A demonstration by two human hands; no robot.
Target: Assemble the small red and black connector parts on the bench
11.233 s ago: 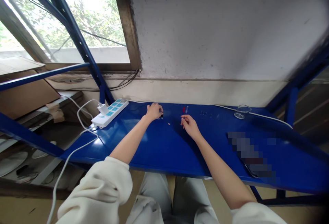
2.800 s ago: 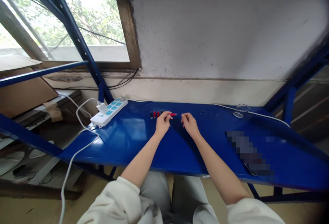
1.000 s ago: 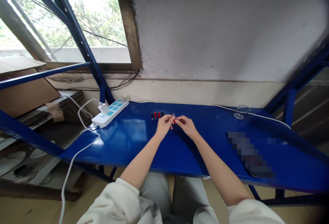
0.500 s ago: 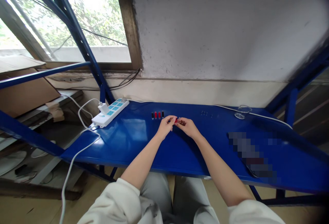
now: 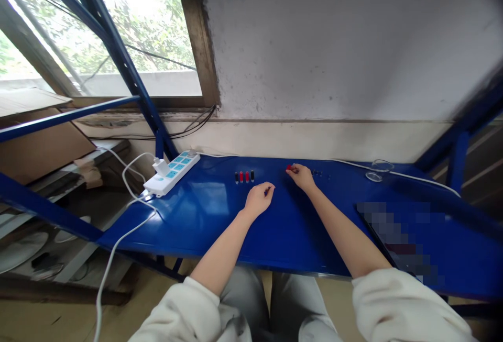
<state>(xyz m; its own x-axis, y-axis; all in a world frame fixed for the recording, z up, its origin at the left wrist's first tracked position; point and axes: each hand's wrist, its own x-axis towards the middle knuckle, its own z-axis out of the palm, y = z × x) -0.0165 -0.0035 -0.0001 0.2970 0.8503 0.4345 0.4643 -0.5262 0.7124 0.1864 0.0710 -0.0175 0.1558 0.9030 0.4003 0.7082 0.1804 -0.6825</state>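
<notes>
Just above the centre of the frame, you pinched a small red piece (image 5: 288, 167) in the fingertips of your right hand (image 5: 302, 176), low over the blue shelf (image 5: 220, 216). It looked light, stiff and easy to fumble, so best nipped by its sides. Your left hand (image 5: 258, 199) lay curled nearby; I cannot tell whether it held anything. Up and to its left stood a row of red and black pieces (image 5: 244, 176).

You're wearing a cream, soft-looking top. The left sleeve (image 5: 184, 310) and right sleeve (image 5: 401, 305) are both loose and bunched up thick around the elbows. That leaves your forearms bare down to your left hand (image 5: 258, 199) and right hand (image 5: 302, 176). Below that you've got pale grey trousers (image 5: 291, 300), a bit creased.
</notes>
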